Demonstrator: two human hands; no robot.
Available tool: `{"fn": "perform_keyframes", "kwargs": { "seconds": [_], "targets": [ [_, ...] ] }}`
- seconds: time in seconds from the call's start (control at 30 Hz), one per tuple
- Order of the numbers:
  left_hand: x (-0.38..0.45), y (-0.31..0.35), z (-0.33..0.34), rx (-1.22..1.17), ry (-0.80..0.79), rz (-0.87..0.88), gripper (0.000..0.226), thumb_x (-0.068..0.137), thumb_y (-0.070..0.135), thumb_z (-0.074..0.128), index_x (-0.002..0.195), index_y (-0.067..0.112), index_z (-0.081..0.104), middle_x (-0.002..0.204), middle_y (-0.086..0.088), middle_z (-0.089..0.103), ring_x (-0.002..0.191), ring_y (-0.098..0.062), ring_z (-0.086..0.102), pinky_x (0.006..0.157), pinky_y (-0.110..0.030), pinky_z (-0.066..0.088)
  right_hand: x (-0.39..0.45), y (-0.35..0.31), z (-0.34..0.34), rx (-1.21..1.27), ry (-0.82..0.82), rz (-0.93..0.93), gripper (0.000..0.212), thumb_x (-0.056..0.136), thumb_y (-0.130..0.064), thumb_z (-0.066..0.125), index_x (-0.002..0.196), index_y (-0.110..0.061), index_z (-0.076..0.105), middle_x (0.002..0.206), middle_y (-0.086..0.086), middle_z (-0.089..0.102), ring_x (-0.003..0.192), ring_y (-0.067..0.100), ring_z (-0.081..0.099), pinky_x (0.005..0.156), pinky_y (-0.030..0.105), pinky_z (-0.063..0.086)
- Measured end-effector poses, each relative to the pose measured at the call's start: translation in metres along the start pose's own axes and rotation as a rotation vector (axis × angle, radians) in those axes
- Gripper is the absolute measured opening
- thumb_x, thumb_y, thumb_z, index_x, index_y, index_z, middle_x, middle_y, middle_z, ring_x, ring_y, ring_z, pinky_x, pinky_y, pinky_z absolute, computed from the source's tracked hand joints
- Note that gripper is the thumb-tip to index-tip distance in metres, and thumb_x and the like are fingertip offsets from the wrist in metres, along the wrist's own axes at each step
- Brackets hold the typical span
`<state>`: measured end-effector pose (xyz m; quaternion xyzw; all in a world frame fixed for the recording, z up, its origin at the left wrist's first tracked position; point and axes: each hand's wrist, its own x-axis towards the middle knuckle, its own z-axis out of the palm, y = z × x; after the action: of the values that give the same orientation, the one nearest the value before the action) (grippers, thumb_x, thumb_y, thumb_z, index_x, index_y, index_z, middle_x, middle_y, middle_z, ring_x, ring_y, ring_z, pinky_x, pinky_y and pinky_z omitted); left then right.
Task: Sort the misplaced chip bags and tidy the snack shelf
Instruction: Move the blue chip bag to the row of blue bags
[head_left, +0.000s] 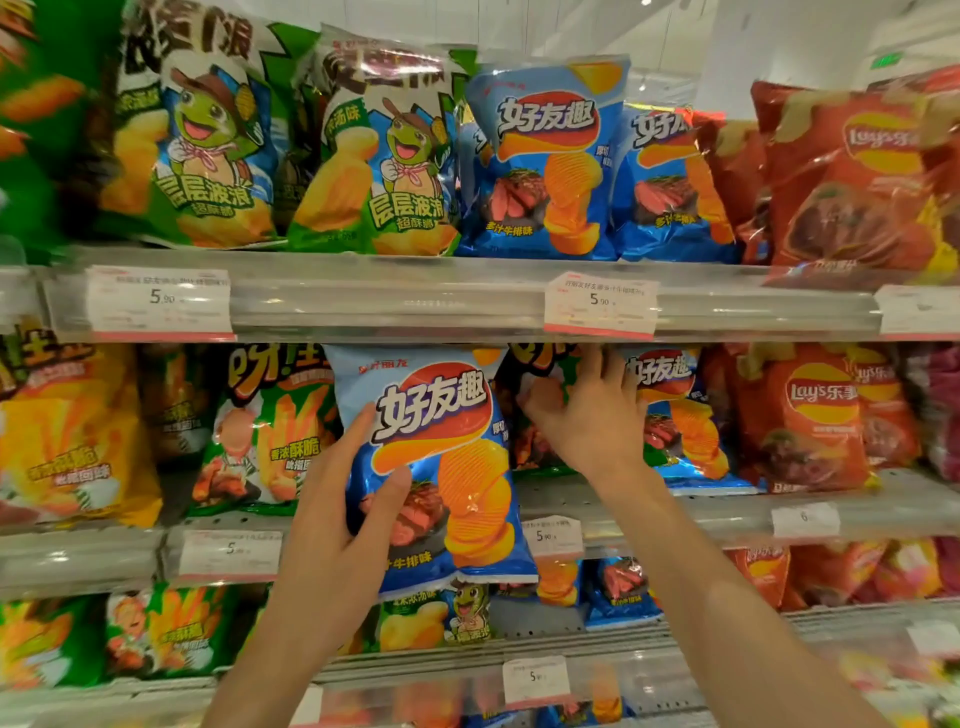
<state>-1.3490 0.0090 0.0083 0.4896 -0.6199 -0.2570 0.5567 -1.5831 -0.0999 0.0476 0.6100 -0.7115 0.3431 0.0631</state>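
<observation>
Your left hand (337, 525) grips a blue steak-flavour ridged chip bag (441, 467) by its left edge: the thumb lies across the front near the steak picture, the forefinger runs up the bag's left side toward the logo, and the remaining fingers are hidden behind it. The bag is upright, held in front of the middle shelf (727, 512), its bottom seam hanging below that shelf's front rail and its top just under the upper shelf's rail (395, 299). Your right hand (587, 415) reaches into the middle shelf just right of the held bag, fingers spread moderately and curled over the top of a dark-and-green chip bag (540, 395) standing there, thumb on its front face; whether the grip is firm you cannot tell. Just beside that hand, toward the shelf's right end, stands another blue steak-flavour bag (680, 415), then red Lay's bags (810, 415). Toward the left end of the same shelf stand a green fries bag (270, 431) and a yellow fries bag (72, 436). On the upper shelf, green turtle-mascot wave-chip bags (374, 156) fill the left part, two blue steak bags (545, 161) stand at the middle, and red Lay's bags (852, 182) stand at the right end. White price tags (600, 304) are clipped to the front rails.
</observation>
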Motion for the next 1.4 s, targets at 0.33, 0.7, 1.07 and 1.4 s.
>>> {"fn": "perform_keyframes", "kwargs": {
  "seconds": [0.33, 0.7, 1.07, 1.4],
  "targets": [
    [-0.006, 0.007, 0.021, -0.007, -0.017, 0.047, 0.052, 0.094, 0.045, 0.053, 0.139, 0.061, 0.032, 0.133, 0.043, 0.035, 0.117, 0.032, 0.034, 0.084, 0.001, 0.039, -0.019, 0.033, -0.031, -0.006, 0.087, -0.009, 0.104, 0.076, -0.072, 0.060, 0.154, -0.011, 0.028, 0.147, 0.021, 0.046, 0.131, 0.046, 0.047, 0.099, 0.058, 0.045],
    [0.030, 0.030, 0.100, 0.166, -0.084, 0.052, 0.058, 0.104, 0.037, 0.045, 0.155, 0.046, 0.020, 0.147, 0.008, 0.031, 0.085, 0.012, 0.060, 0.076, -0.011, 0.040, -0.048, 0.105, -0.072, -0.011, 0.123, 0.068, 0.107, 0.080, -0.065, 0.070, 0.160, -0.014, 0.018, 0.156, 0.019, 0.037, 0.141, 0.042, 0.038, 0.106, 0.059, 0.042],
    [0.069, 0.036, 0.167, 0.439, -0.030, 0.098, 0.056, 0.106, 0.032, 0.038, 0.159, 0.033, 0.018, 0.159, -0.016, 0.020, 0.110, -0.046, 0.059, 0.082, -0.054, 0.053, -0.057, 0.135, -0.081, 0.026, 0.087, 0.117, 0.109, 0.081, -0.069, 0.066, 0.161, -0.015, 0.014, 0.160, 0.016, 0.030, 0.147, 0.036, 0.030, 0.112, 0.057, 0.038],
    [0.060, 0.006, 0.171, 0.901, 0.009, 0.256, 0.073, 0.099, 0.059, 0.031, 0.151, 0.009, 0.040, 0.120, -0.027, 0.066, 0.110, -0.043, 0.061, 0.088, -0.048, 0.051, -0.058, 0.141, -0.080, 0.062, 0.078, 0.116, 0.111, 0.079, -0.071, 0.066, 0.161, -0.017, 0.015, 0.157, 0.016, 0.035, 0.143, 0.038, 0.036, 0.109, 0.060, 0.041]
  ]
}}
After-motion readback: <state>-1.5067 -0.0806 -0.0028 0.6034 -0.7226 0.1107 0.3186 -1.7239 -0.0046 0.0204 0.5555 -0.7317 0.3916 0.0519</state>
